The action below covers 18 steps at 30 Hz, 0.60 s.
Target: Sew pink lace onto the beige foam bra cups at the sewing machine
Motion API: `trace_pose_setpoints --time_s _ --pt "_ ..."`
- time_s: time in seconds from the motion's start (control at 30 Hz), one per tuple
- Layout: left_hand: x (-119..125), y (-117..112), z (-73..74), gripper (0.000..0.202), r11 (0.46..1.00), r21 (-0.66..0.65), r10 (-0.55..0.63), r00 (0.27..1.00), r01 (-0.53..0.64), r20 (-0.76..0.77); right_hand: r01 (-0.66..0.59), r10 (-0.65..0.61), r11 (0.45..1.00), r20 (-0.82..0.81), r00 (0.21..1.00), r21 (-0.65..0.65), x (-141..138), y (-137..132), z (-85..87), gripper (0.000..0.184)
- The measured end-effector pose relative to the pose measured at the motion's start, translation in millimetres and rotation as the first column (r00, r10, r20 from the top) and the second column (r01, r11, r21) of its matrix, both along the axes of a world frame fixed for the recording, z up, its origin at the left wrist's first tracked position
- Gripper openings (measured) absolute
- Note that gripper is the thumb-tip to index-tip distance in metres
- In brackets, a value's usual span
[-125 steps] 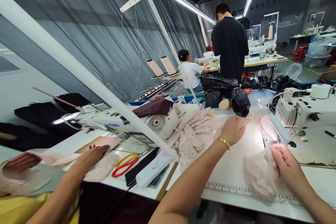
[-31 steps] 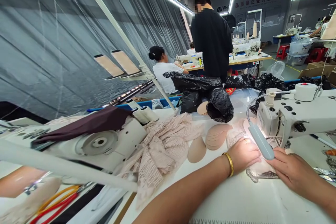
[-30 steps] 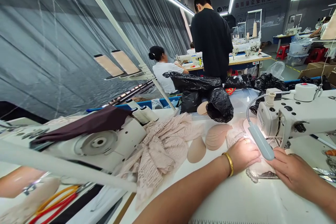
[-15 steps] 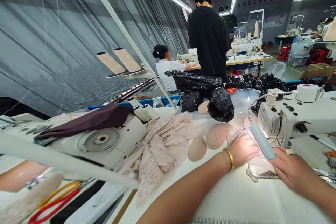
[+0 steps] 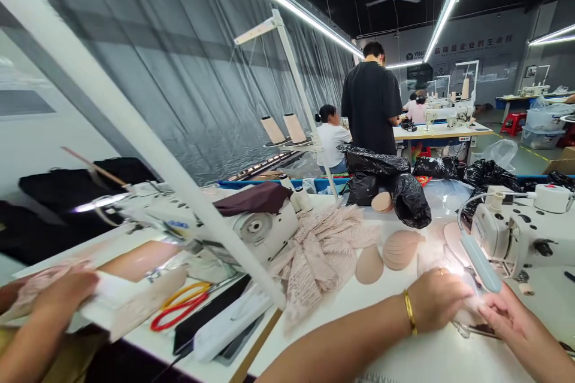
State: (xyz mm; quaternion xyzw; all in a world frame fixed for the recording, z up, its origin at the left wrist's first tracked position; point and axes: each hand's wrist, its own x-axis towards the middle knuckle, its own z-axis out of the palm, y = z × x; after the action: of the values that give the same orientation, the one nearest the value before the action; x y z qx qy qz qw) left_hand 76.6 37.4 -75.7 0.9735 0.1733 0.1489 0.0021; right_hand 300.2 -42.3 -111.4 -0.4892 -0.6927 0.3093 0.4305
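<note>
My left hand [image 5: 442, 300], with a gold bangle at the wrist, is closed on a small piece of pale pink fabric [image 5: 469, 312]. Opposite it, my right hand [image 5: 507, 311] pinches the same fabric between thumb and fingers. Both hands are in front of the white sewing machine [image 5: 521, 230], under its bright grey lamp [image 5: 480, 262], which hides part of the work. Left of my hands lie a fanned stack of beige bra pads [image 5: 398, 249] and a single beige pad [image 5: 369, 264]. Beyond them is a heap of pale pink lace [image 5: 318, 266].
On the left, a co-worker's hand [image 5: 67, 290] holds pink lace beside another sewing machine [image 5: 256, 227]. Red-and-orange-handled scissors [image 5: 182, 305] lie near a white thread-stand pole [image 5: 215, 221]. Black plastic bags [image 5: 411, 200] line the table's back, and a person in black [image 5: 372, 105] stands beyond.
The view has swung left and up. My hands have come away from the needle area toward me and closer together, with the pale fabric now between them. A co-worker's hands have come into view.
</note>
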Motion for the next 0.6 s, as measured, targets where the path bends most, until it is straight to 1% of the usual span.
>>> trace_pose_setpoints --time_s 0.03,0.07,0.1,0.13,0.2,0.23,0.27,0.3,0.33,0.37,0.4,0.43,0.47,0.5,0.53,0.57,0.6 --pt "-8.7 -8.1 -1.2 0.023 0.998 -0.060 -0.012 0.998 0.016 0.063 0.011 -0.018 0.999 -0.144 0.989 -0.049 -11.9 -3.6 2.3 0.032" --pt "-19.0 -15.2 -2.2 0.026 0.993 -0.119 -0.006 0.991 0.022 0.130 0.013 -0.037 0.996 -0.269 0.962 -0.091 -24.1 -7.9 5.3 0.036" --pt "-30.8 -21.1 -2.5 0.029 0.985 -0.175 0.023 0.982 0.010 0.187 0.020 -0.069 0.991 -0.369 0.927 -0.133 -36.1 -13.0 9.0 0.040" --pt "-43.6 -25.9 -2.0 0.034 0.974 -0.225 0.078 0.973 -0.028 0.219 0.028 -0.108 0.983 -0.447 0.888 -0.181 -47.2 -18.4 13.4 0.043" --pt "-69.8 -35.4 1.8 0.045 0.936 -0.313 0.246 0.938 -0.163 0.245 0.050 -0.209 0.958 -0.566 0.797 -0.283 -65.7 -29.1 23.2 0.049" --pt "-81.5 -41.9 4.8 0.049 0.905 -0.346 0.346 0.899 -0.246 0.267 0.055 -0.257 0.943 -0.612 0.748 -0.328 -72.8 -33.6 28.2 0.051" --pt "-91.1 -50.6 8.0 0.051 0.870 -0.370 0.445 0.839 -0.324 0.312 0.055 -0.297 0.930 -0.652 0.698 -0.365 -78.7 -37.3 32.9 0.052" --pt "-97.8 -61.9 10.9 0.050 0.833 -0.399 0.531 0.759 -0.384 0.377 0.050 -0.326 0.920 -0.686 0.650 -0.389 -83.4 -40.0 36.9 0.052" --pt "-100.9 -75.6 12.9 0.044 0.795 -0.448 0.595 0.670 -0.408 0.444 0.045 -0.345 0.914 -0.714 0.609 -0.404 -87.2 -41.9 40.1 0.051" --pt "-100.3 -90.9 13.6 0.036 0.756 -0.532 0.642 0.588 -0.381 0.492 0.043 -0.357 0.911 -0.733 0.579 -0.410 -90.3 -43.3 42.1 0.050" --pt "-96.0 -106.8 12.6 0.030 0.698 -0.660 0.677 0.560 -0.279 0.478 0.046 -0.364 0.911 -0.744 0.561 -0.411 -92.8 -44.6 42.8 0.049" --pt "-88.6 -121.8 10.2 0.033 0.580 -0.807 0.696 0.581 -0.110 0.422 0.052 -0.364 0.912 -0.745 0.559 -0.407 -94.8 -46.4 42.1 0.047" --pt "-78.7 -134.4 6.7 0.044 0.356 -0.930 0.682 0.654 0.095 0.327 0.063 -0.363 0.913 -0.733 0.575 -0.402 -96.4 -49.2 39.9 0.046" --pt "-67.4 -143.6 2.7 0.056 0.094 -0.962 0.661 0.706 0.258 0.254 0.084 -0.363 0.914 -0.710 0.603 -0.397 -97.7 -53.4 36.1 0.045" --pt "-55.7 -148.6 -1.2 0.066 -0.069 -0.912 0.712 0.660 0.404 0.239 0.113 -0.368 0.914 -0.676 0.639 -0.390 -98.7 -59.0 31.0 0.045" --pt "-44.6 -149.4 -4.3 0.069 -0.158 -0.833 0.784 0.580 0.531 0.221 0.150 -0.378 0.911 -0.634 0.674 -0.384 -99.4 -65.8 24.8 0.044" --pt "-35.0 -146.5 -6.4 0.067 -0.186 -0.752 0.851 0.486 0.633 0.199 0.188 -0.392 0.907 -0.593 0.703 -0.377 -99.7 -73.1 17.6 0.044"
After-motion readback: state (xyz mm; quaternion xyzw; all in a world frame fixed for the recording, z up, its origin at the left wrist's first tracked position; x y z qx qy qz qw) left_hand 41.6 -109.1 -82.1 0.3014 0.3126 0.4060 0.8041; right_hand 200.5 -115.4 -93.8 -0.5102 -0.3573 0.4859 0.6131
